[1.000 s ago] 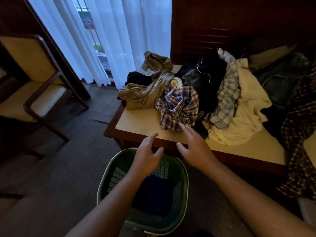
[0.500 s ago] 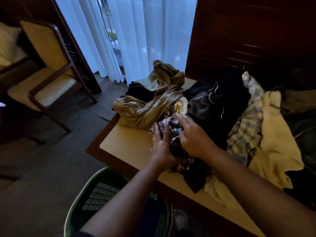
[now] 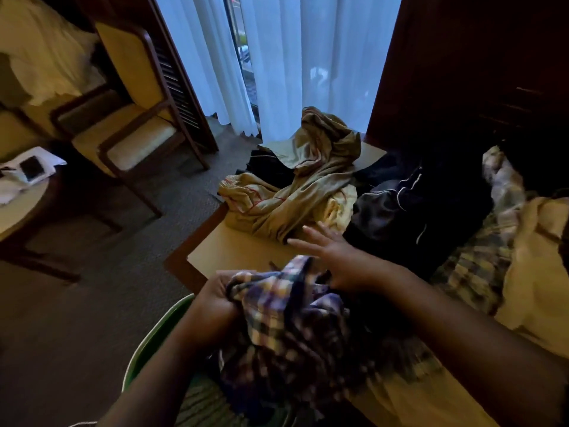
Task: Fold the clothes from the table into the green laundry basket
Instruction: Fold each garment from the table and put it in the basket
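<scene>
At the bench's near edge, left hand (image 3: 215,306) grips the bunched plaid shirt (image 3: 286,315) above the green laundry basket (image 3: 147,343) while right hand (image 3: 335,257) fingers spread open; unfolded, it could slump in.

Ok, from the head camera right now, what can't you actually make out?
- Green laundry basket: only a strip of rim shows; the left hand, its forearm and the plaid shirt cover the inside.
- Plaid shirt: lower part motion-blurred, its shape unclear.
- Right hand: fingers spread, but the shirt hides whether the thumb pinches it.
- Dark garment: too dim to identify.
- Cream cloth: cut off by the right edge.
</scene>
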`<move>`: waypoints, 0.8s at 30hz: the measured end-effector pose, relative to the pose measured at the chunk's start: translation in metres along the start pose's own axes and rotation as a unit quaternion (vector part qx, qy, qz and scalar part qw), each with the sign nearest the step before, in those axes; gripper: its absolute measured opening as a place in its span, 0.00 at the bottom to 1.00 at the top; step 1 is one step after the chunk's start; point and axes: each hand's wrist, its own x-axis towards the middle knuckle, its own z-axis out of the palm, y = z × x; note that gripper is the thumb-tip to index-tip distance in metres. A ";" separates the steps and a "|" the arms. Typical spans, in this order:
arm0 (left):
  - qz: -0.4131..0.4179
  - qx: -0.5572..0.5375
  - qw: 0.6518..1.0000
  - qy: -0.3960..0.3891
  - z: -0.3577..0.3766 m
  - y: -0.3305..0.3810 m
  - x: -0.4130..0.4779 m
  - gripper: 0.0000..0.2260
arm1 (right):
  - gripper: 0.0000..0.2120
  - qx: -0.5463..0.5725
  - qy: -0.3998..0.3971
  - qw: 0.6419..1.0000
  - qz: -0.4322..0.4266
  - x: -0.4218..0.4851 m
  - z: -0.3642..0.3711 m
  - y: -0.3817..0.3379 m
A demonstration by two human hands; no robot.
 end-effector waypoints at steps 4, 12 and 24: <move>0.021 0.074 0.979 0.188 -0.010 -0.027 0.003 0.17 | 0.27 0.050 -0.035 0.998 0.013 0.004 0.036 -0.025; 0.055 0.358 0.901 0.238 -0.003 -0.085 0.008 0.30 | 0.16 0.238 0.201 0.941 0.128 -0.007 0.046 -0.047; -0.109 0.532 0.837 0.070 -0.007 -0.108 0.036 0.30 | 0.31 -0.156 0.140 0.945 0.249 0.034 -0.005 0.027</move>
